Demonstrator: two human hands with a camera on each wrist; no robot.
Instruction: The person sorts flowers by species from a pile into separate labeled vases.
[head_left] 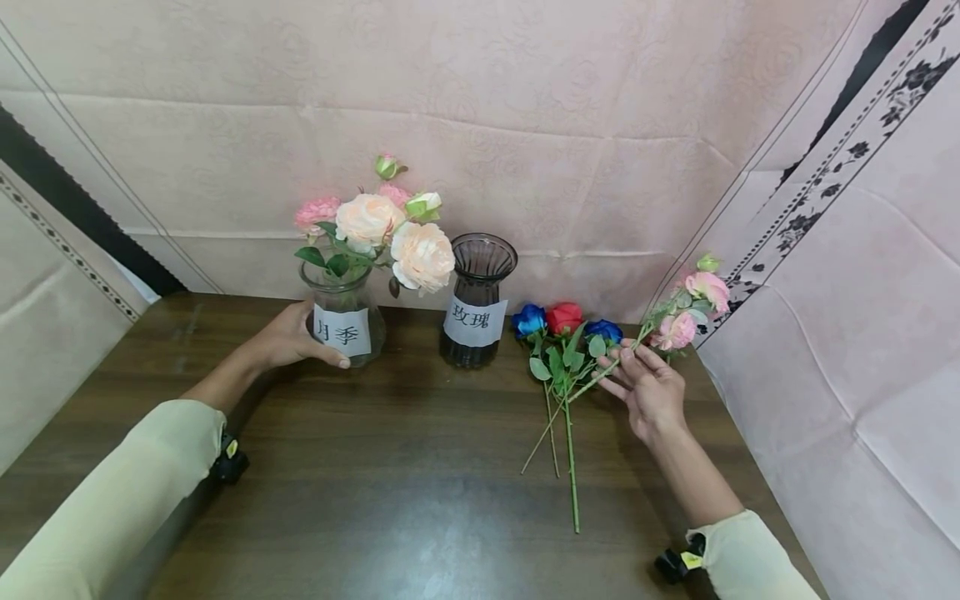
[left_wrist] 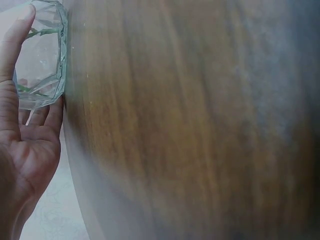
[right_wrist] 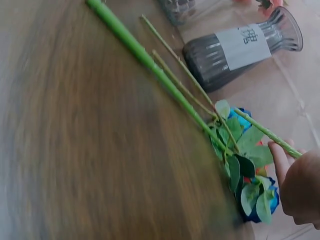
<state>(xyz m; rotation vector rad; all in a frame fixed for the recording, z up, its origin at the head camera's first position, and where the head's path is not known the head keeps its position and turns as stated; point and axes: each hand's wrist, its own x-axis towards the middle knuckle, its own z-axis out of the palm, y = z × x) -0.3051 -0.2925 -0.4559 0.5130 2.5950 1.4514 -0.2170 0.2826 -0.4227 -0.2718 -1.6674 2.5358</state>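
My left hand [head_left: 291, 340] grips the lower side of a clear glass vase [head_left: 375, 337], thumb across its white label; in the left wrist view the hand [left_wrist: 30, 155] curves round the vase base [left_wrist: 42, 92]. Cream and pink flowers [head_left: 369, 222] stand in that vase. On the right, my right hand [head_left: 651, 393] pinches the green stem of a pink flower spray [head_left: 707, 292], raised above the table. Beside it lie two blue roses [head_left: 529, 320] and a red rose [head_left: 564, 317], their stems crossing toward me. In the right wrist view, part of the hand [right_wrist: 302, 187] is cut off.
A dark glass vase [head_left: 471, 350] with a white label stands between the clear vase and the roses, with no flowers in it. Everything rests on a brown wooden table [head_left: 390, 467]. Pale patterned cloth [head_left: 480, 108] hangs behind and at both sides.
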